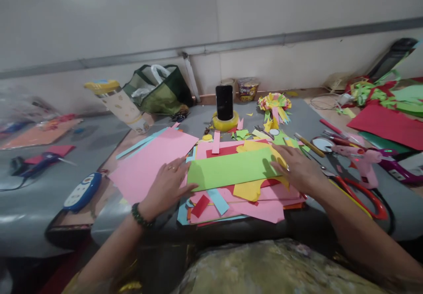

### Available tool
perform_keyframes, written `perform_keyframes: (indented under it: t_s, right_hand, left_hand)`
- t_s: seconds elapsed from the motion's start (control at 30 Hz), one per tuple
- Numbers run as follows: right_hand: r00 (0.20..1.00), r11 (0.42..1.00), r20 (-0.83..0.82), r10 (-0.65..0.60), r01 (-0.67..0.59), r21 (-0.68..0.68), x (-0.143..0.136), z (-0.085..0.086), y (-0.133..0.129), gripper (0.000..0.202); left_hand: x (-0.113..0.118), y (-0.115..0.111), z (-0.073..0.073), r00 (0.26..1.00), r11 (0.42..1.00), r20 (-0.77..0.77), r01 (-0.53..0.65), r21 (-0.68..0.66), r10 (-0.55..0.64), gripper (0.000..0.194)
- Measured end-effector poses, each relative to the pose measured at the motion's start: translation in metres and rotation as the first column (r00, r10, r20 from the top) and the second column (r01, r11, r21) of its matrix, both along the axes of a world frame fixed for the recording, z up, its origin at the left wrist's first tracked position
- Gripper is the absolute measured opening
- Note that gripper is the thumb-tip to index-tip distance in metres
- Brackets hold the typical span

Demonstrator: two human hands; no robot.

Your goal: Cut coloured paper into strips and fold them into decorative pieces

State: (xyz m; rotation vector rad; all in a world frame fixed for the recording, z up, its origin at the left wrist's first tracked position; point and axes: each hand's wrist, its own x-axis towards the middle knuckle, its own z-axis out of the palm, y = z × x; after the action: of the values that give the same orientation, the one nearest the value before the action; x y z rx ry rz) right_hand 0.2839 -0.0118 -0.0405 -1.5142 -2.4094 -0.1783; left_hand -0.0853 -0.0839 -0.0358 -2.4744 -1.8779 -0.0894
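A long light green paper strip (231,168) lies flat across a stack of coloured paper, with pink sheets (264,210) and yellow scraps (247,190) showing around it. My left hand (170,181) rests at the strip's left end, fingers spread, its thumb along the lower corner. At the right end my right hand (292,166) has its fingers apart, the fingertips touching the strip's edge. Beneath my left hand and to its left is a large pink sheet (145,162). A small blue piece (218,201) and a red piece (200,206) lie just below the strip.
Red-handled scissors (363,197) and a pink glue gun (360,155) lie at right. A phone (224,102) stands on a yellow tape roll (225,122) behind the stack. A tumbler (119,107), a green bag (161,91) and a blue device (82,192) are at left.
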Motion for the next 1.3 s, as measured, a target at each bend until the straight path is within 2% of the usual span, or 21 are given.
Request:
perform_keyframes:
  t_s: [0.1, 0.17, 0.27, 0.4, 0.47, 0.53, 0.6, 0.67, 0.73, 0.8, 0.87, 0.93, 1.0, 1.07, 1.2, 1.3]
  right_hand:
    - [0.995, 0.984, 0.094, -0.036, 0.052, -0.172, -0.017, 0.006, 0.014, 0.053]
    - [0.997, 0.979, 0.076, -0.034, 0.049, -0.199, -0.022, 0.005, 0.019, 0.051]
    - [0.997, 0.989, -0.066, -0.041, 0.031, -0.142, -0.021, -0.004, 0.023, 0.045]
    - [0.947, 0.999, -0.322, -0.020, 0.006, -0.044, -0.013, -0.018, 0.029, 0.028]
    - [0.911, 0.999, -0.413, -0.015, -0.001, -0.040, -0.011, -0.018, 0.031, 0.017]
    - [0.879, 0.999, -0.477, 0.005, -0.025, -0.036, -0.012, -0.013, 0.029, 0.013]
    - [0.840, 0.998, -0.540, 0.054, -0.052, 0.020, -0.014, -0.003, 0.023, 0.019]
    - [0.764, 0.986, -0.630, 0.137, -0.048, 0.157, -0.015, 0.009, 0.013, 0.018]
    - [0.694, 0.949, -0.680, 0.237, -0.017, 0.314, -0.013, 0.020, 0.001, 0.013]
    - [0.687, 0.924, -0.663, 0.298, -0.032, 0.381, -0.007, 0.027, -0.012, 0.007]
    - [0.723, 0.926, -0.605, 0.335, -0.135, 0.352, 0.001, 0.027, -0.022, 0.011]
    - [0.750, 0.922, -0.540, 0.382, -0.271, 0.276, 0.009, 0.020, -0.030, 0.019]
    - [0.757, 0.904, -0.496, 0.425, -0.387, 0.184, 0.013, 0.010, -0.036, 0.029]
    - [0.760, 0.890, -0.486, 0.430, -0.446, 0.090, 0.015, 0.000, -0.040, 0.037]
    - [0.767, 0.870, -0.498, 0.405, -0.490, -0.048, 0.017, -0.009, -0.041, 0.053]
    - [0.766, 0.841, -0.521, 0.378, -0.519, -0.152, 0.020, -0.010, -0.034, 0.045]
  left_hand:
    - [0.019, 0.023, 0.003, 0.999, 0.994, -0.034, -0.018, -0.110, 0.014, 0.069]
    - [0.024, 0.030, 0.002, 0.997, 0.992, -0.047, -0.058, -0.110, 0.053, 0.072]
    - [0.022, 0.032, 0.002, 0.996, 0.995, -0.013, -0.086, -0.046, 0.085, 0.069]
    - [0.016, 0.033, -0.001, 0.992, 0.995, 0.082, -0.096, 0.006, 0.095, 0.050]
    - [0.014, 0.035, -0.004, 0.986, 0.993, 0.127, -0.111, 0.040, 0.105, 0.039]
    - [0.013, 0.038, -0.005, 0.981, 0.992, 0.168, -0.110, 0.066, 0.097, 0.029]
    - [0.013, 0.038, -0.002, 0.974, 0.990, 0.214, -0.096, 0.106, 0.072, 0.017]
    - [0.014, 0.033, 0.004, 0.960, 0.973, 0.279, -0.096, 0.211, 0.034, 0.014]
    - [0.013, 0.024, 0.013, 0.940, 0.918, 0.340, -0.134, 0.373, 0.000, 0.021]
    - [0.010, 0.012, 0.020, 0.938, 0.839, 0.347, -0.172, 0.516, -0.021, 0.022]
    - [0.004, 0.001, 0.020, 0.951, 0.822, 0.290, -0.082, 0.563, -0.104, 0.021]
    - [-0.002, -0.008, 0.015, 0.941, 0.827, 0.226, 0.088, 0.555, -0.252, 0.022]
    - [-0.007, -0.014, 0.006, 0.896, 0.812, 0.189, 0.254, 0.525, -0.402, 0.024]
    - [-0.010, -0.019, -0.003, 0.848, 0.799, 0.189, 0.358, 0.484, -0.495, 0.025]
    - [-0.009, -0.025, -0.012, 0.818, 0.833, 0.252, 0.414, 0.367, -0.517, 0.029]
    - [-0.005, -0.024, -0.015, 0.814, 0.885, 0.356, 0.386, 0.260, -0.459, 0.031]
